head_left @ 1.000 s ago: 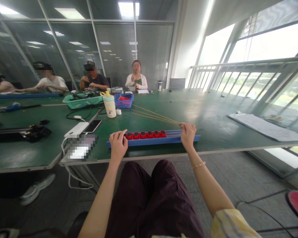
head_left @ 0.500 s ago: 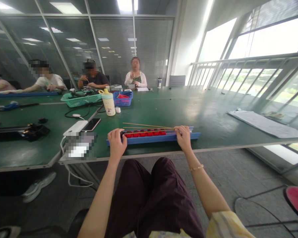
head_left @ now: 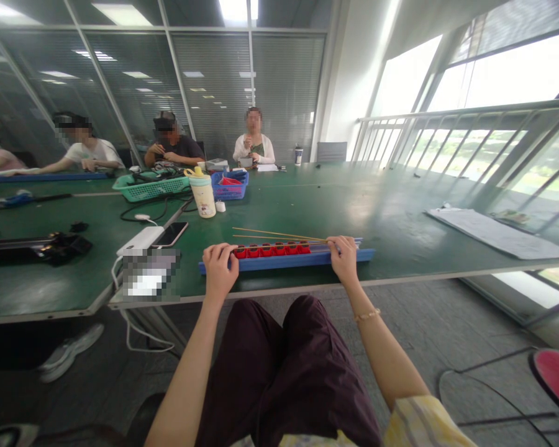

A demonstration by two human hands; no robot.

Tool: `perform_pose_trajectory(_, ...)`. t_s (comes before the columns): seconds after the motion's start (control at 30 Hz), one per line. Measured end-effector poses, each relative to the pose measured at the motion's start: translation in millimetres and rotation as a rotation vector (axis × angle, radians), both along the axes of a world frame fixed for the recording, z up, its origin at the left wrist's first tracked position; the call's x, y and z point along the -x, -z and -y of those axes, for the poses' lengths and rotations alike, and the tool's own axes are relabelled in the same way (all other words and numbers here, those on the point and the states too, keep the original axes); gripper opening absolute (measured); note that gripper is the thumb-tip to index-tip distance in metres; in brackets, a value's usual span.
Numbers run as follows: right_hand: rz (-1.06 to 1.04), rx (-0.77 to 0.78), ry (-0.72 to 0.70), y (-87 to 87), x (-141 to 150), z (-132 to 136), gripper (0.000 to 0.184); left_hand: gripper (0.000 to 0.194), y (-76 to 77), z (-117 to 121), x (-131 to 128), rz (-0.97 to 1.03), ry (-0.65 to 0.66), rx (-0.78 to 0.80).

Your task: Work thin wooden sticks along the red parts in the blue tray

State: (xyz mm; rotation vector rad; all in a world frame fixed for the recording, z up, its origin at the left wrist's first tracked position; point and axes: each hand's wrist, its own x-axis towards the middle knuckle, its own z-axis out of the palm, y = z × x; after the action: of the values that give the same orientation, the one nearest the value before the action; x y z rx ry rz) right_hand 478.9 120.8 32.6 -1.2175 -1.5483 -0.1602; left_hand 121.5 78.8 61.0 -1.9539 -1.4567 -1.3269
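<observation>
A long blue channel-shaped holder (head_left: 279, 263) lies along the near edge of the green table, with a row of several red pieces (head_left: 266, 251) with dark tops in it. My left hand (head_left: 220, 264) is closed over the holder's left end; what its fingertips pinch is hidden. Near the other end, my right hand (head_left: 343, 254) pinches thin yellowish rods (head_left: 279, 236) between thumb and fingers. Two of these rods fan out leftward above the table behind the holder. Another thin line runs low along the red pieces toward my left hand.
Left of the holder lie a phone (head_left: 172, 234), a white power bank (head_left: 141, 240) and a blurred-out device (head_left: 149, 273). Beyond stand a cream cup (head_left: 202, 197), a green basket (head_left: 151, 188) and a blue basket (head_left: 231, 189). A clipboard (head_left: 498, 233) lies right. Several people sit opposite.
The left tips of the loose rods have shifted slightly. The fingers of my left hand have moved a little over the dark end piece, covering it more. My right hand keeps its place.
</observation>
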Motion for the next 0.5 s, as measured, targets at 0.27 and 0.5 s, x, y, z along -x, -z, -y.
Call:
perform_pose_trajectory(0.27, -0.007, 0.002, -0.007, -0.5, -0.5, -0.5, 0.025, 0.024, -1.3, 1.9, -0.7, 0.0, 0.009, 0.006)
perform_pose_trajectory(0.5, -0.001, 0.0, -0.011, -1.7, 0.1, -0.2, 0.026, 0.027, -0.5, 1.1, -0.1, -0.049, 0.039, 0.017)
